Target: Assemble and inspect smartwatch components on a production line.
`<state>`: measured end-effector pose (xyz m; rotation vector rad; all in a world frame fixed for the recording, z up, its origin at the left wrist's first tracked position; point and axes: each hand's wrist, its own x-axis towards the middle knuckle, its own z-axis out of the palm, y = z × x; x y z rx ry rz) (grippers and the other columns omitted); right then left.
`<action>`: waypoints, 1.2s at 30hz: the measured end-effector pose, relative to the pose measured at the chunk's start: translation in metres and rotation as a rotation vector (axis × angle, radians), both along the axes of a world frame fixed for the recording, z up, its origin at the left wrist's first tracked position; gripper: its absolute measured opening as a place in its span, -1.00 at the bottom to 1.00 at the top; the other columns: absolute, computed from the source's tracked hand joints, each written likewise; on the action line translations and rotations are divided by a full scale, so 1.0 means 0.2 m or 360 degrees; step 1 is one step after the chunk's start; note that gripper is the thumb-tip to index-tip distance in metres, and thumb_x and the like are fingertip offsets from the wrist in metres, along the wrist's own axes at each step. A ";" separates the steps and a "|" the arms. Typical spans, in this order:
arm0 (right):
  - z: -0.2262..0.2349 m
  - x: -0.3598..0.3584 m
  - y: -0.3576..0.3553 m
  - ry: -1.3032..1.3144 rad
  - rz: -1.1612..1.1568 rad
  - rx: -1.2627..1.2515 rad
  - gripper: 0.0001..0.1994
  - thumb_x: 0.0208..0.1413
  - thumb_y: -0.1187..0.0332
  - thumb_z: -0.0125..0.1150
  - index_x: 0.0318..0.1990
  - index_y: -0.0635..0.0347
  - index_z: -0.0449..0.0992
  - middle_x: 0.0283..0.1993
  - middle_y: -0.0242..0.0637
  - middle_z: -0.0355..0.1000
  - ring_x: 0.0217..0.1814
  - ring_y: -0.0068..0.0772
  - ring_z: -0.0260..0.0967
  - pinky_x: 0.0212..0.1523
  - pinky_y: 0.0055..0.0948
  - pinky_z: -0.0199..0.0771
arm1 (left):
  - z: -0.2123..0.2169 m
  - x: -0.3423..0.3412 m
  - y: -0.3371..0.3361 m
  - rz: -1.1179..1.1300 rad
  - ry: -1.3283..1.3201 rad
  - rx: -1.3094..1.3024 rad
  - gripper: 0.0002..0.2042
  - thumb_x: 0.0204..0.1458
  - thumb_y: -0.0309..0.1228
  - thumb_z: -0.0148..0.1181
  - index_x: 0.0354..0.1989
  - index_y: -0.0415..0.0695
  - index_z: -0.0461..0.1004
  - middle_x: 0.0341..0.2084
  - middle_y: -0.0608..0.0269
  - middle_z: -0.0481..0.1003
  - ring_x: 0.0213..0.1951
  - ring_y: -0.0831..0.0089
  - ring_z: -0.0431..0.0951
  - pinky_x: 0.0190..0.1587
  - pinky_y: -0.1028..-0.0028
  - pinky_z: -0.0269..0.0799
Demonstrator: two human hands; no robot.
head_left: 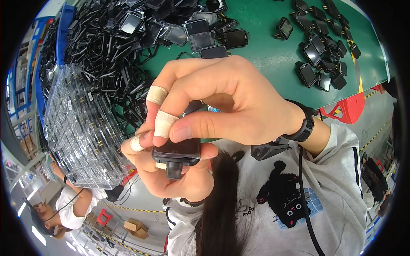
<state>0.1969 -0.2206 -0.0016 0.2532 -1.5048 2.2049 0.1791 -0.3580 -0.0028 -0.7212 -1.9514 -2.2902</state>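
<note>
My left hand (pixel 183 185) holds a small black smartwatch case (pixel 177 151) with rounded corners, its glossy face up. A short black tab sticks out of the case's near edge. From the right my right hand (pixel 230 100) reaches over it, thumb and taped index finger pinched together on the case's far part. What lies between those fingertips, if anything, is hidden. Several fingers on both hands wear beige tape. Behind the hands, smartwatch cases with dark screens (pixel 203 41) lie on the green table (pixel 265 55).
A heap of black frames (pixel 106 59) fills the far left beside a blue bin edge (pixel 64 34). Clear plastic trays (pixel 81 128) are stacked at the left. More watch cases (pixel 318 55) lie far right. A red stool (pixel 348 109) stands beyond the table; a co-worker (pixel 70 209) is lower left.
</note>
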 end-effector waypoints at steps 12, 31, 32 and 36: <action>-0.03 0.00 -0.02 0.0003 -0.0036 0.0039 -0.90 -0.04 0.49 0.25 -0.38 0.36 0.52 -0.30 -0.25 0.43 -0.29 -0.42 0.44 -0.25 -0.50 0.43 | 0.00 0.02 -0.03 -0.0173 -0.0339 0.0237 -0.41 -0.24 -0.26 0.48 -0.05 -0.16 0.31 0.06 0.22 0.22 0.05 0.15 0.36 0.06 0.19 0.38; -0.10 0.31 -0.20 0.0126 -0.0488 0.0783 -0.72 -0.25 0.53 0.36 -0.29 0.35 0.53 -0.19 -0.10 0.41 -0.24 -0.19 0.40 -0.34 -0.41 0.45 | -0.12 0.22 -0.20 -0.0908 -0.1776 0.1462 -0.34 -0.03 -0.05 0.25 0.20 -0.03 0.14 0.08 0.15 0.25 -0.02 0.25 0.41 -0.07 0.29 0.49; -0.11 0.33 -0.22 0.0184 -0.0604 0.0961 -0.70 -0.28 0.53 0.39 -0.29 0.34 0.53 -0.21 -0.10 0.43 -0.26 -0.17 0.40 -0.36 -0.41 0.45 | -0.13 0.24 -0.18 -0.0822 -0.1642 0.1220 -0.34 -0.05 -0.04 0.27 0.18 -0.04 0.16 0.04 0.15 0.30 -0.05 0.29 0.42 -0.07 0.33 0.47; -0.17 0.36 -0.33 0.0081 -0.0958 0.0796 -0.69 -0.31 0.55 0.41 -0.29 0.33 0.53 -0.24 -0.09 0.45 -0.31 -0.14 0.40 -0.36 -0.39 0.44 | -0.25 0.33 -0.13 -0.0449 -0.1400 0.1319 -0.41 -0.05 -0.13 0.32 0.10 -0.07 0.21 -0.05 0.12 0.36 -0.08 0.31 0.44 -0.14 0.36 0.48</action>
